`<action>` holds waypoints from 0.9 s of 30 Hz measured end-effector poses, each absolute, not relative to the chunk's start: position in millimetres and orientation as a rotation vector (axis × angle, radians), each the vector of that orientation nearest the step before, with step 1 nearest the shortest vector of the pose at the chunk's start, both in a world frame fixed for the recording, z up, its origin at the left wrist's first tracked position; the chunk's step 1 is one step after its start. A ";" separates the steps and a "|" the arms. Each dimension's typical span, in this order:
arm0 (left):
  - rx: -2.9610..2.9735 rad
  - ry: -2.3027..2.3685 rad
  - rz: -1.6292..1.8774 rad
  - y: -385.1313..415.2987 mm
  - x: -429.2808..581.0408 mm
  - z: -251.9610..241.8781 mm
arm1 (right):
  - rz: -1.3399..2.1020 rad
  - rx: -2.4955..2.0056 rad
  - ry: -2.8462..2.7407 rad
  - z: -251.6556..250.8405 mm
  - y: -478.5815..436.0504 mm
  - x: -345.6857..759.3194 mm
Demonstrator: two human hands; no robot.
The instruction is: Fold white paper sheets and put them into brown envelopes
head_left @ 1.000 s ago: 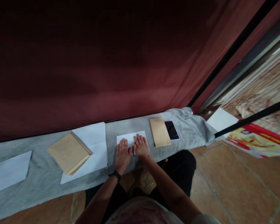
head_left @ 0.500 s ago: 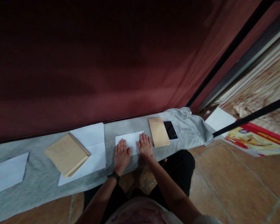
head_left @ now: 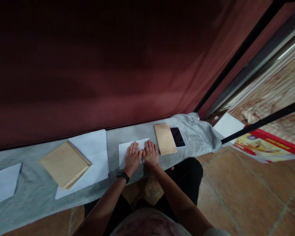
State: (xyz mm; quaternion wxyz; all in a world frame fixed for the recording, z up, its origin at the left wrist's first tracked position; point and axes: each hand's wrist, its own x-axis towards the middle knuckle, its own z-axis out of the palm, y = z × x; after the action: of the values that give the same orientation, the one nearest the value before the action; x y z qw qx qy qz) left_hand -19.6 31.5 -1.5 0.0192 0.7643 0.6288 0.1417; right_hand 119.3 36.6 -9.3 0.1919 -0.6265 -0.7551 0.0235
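A white sheet of paper (head_left: 123, 150) lies on the grey cloth in front of me, partly covered by my hands. My left hand (head_left: 133, 156) rests flat on its middle, fingers stretched out and pointing away from me. Close beside it, my right hand (head_left: 150, 154) presses flat over the paper's right part, the two thumbs about touching. Neither hand grips anything. Just right of my right hand lies a brown envelope (head_left: 165, 139), with a dark-screened phone (head_left: 178, 137) along its far right side.
Left on the grey cloth (head_left: 39, 154), brown envelopes (head_left: 64, 164) lie over larger white sheets (head_left: 98, 147). Another white sheet (head_left: 2, 183) is at the far left. A dark red panel (head_left: 100, 82) rises behind. Black bars (head_left: 231, 68) and a red-yellow carton (head_left: 265, 144) stand right.
My left hand has slid right across the paper until it lies close to my right hand. The whole view has shifted slightly.
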 end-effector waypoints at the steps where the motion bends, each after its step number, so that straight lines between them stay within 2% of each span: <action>1: 2.370 1.960 0.438 31.9 -24.3 -1.9 | 0.063 -1.759 -2.116 -10.0 36.8 119.2; 11: 2.327 2.122 0.426 29.0 -52.1 -6.7 | 0.065 -1.766 -2.092 -7.5 37.3 118.4; 20: 2.320 2.084 0.370 25.9 -48.5 5.7 | 0.246 -1.601 -2.270 -0.8 51.2 84.7; 27: 2.282 2.112 0.368 26.3 -45.8 7.6 | 0.199 -1.674 -2.221 -6.1 52.9 93.8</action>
State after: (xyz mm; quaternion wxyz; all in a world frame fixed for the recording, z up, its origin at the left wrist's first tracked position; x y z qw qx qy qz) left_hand -45.8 26.3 7.6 0.0055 0.7288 0.6745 0.1176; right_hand 93.8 52.9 -6.1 0.1758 -0.5912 -0.7840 0.0704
